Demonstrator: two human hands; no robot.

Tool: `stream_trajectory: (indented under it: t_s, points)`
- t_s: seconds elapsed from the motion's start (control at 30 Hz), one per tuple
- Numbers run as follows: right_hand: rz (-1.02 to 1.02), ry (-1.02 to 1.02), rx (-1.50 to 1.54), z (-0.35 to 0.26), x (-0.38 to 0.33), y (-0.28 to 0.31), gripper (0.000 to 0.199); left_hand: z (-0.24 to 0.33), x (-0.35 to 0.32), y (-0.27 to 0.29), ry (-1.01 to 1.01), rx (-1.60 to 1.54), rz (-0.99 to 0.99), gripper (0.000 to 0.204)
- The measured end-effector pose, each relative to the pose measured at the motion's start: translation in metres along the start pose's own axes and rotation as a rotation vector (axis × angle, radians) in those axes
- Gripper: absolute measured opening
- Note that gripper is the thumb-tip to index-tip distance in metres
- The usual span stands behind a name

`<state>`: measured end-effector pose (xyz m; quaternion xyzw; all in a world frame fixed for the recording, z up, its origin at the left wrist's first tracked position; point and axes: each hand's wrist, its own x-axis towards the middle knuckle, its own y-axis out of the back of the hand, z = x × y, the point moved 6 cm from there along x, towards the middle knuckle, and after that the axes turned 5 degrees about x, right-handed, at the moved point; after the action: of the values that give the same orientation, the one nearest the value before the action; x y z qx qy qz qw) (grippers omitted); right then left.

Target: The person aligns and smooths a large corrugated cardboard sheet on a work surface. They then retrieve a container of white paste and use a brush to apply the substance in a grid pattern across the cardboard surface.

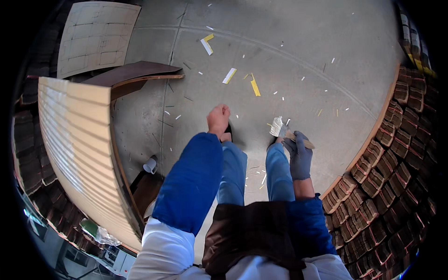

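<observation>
My right hand (298, 156), in a grey glove, grips a wide flat paintbrush (277, 127) by its wooden handle. The bristles are coated white and point up and to the left, over the floor. My left hand (218, 119) is bare and curled into a fist, with nothing showing in it. It hangs in front of my left leg. Blue sleeve covers are on both my forearms, and a dark brown apron (252, 228) hangs over my front.
To the left stands a stack of boards topped by a pale sheet (77, 140) with streaks of wet sheen. Beyond it lies a board with drawn lines (98, 35). Bundled brown stacks (387, 163) line the right. Yellow and white scraps (229, 75) litter the concrete floor (298, 51). A white cup (150, 165) lies left.
</observation>
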<state>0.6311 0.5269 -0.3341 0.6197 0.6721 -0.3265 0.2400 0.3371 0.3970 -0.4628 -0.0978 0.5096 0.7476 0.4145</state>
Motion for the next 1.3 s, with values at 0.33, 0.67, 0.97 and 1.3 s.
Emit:
stream_trajectory:
  t_s: [0.33,0.67,0.97,1.3]
  points:
    - [0.248,-0.179,0.14,0.12,0.067,0.064,0.039,-0.09,0.248,-0.094,-0.002,0.445,0.042,0.031]
    - [0.156,-0.002,-0.264,0.099,0.093,0.039,0.024,-0.107,0.247,-0.171,0.035,0.567,0.235,0.031]
    - [-0.011,0.516,-0.85,0.079,0.091,0.0,0.033,0.002,0.092,-0.123,-0.099,-0.196,-0.144,0.018]
    - [-0.078,0.532,-0.843,0.083,0.088,-0.012,0.033,0.067,-0.005,-0.116,-0.512,-0.03,-0.124,0.01]
